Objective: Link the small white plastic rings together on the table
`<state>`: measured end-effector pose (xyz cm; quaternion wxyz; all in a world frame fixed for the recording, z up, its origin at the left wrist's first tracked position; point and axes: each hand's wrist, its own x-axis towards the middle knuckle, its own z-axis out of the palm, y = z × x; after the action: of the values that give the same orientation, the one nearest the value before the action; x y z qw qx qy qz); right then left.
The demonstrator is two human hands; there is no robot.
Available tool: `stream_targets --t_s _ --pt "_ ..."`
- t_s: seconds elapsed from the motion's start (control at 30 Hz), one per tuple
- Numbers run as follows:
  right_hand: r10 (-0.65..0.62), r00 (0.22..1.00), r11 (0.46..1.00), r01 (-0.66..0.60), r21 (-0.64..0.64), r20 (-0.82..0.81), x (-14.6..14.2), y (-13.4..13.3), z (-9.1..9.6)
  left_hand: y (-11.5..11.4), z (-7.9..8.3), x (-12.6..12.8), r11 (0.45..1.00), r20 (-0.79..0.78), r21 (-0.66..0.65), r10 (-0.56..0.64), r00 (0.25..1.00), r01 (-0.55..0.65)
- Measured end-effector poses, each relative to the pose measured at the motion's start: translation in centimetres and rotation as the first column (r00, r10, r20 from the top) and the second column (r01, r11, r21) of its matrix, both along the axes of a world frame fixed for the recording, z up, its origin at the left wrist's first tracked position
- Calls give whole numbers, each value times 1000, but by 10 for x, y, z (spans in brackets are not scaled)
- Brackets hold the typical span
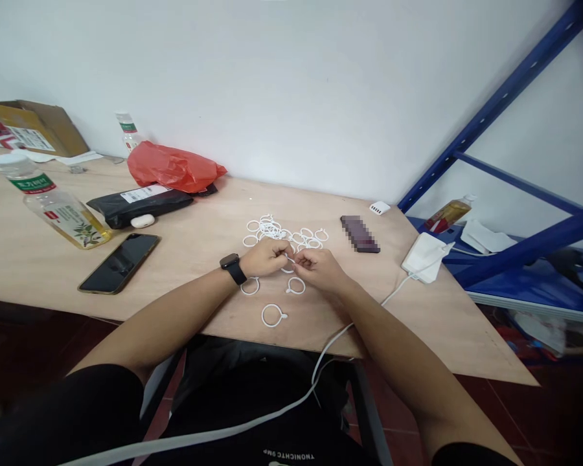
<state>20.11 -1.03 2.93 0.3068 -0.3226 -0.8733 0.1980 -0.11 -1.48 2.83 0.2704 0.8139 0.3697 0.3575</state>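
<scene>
My left hand, with a black watch on its wrist, pinches one side of a white plastic ring. Closed on the other side of that same ring is my right hand. The fingertips nearly meet and hide part of the ring. Just beyond my hands lies a loose pile of white rings, each with a small tab or loop. Closer to me, a single ring and another ring lie flat on the wooden table. A further ring is partly covered by my left wrist.
To the left are a phone, a drink bottle, a black package and a red plastic bag. At right lie a dark, pixelated phone and a white power adapter. A white cable runs under my right forearm.
</scene>
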Motion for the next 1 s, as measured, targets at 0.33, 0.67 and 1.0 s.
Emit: stream_targets --t_s 0.33,0.67,1.0 --pt "-194 981 979 194 56 0 6 8 -1 1 -2 3 981 106 158 94 990 -110" --pt "-283 951 958 287 -20 123 12 22 -6 -6 3 0 963 -232 122 -210 950 242" --pt "-173 984 985 173 -6 30 6 13 -3 -14 1 10 966 -386 107 -176 905 234"
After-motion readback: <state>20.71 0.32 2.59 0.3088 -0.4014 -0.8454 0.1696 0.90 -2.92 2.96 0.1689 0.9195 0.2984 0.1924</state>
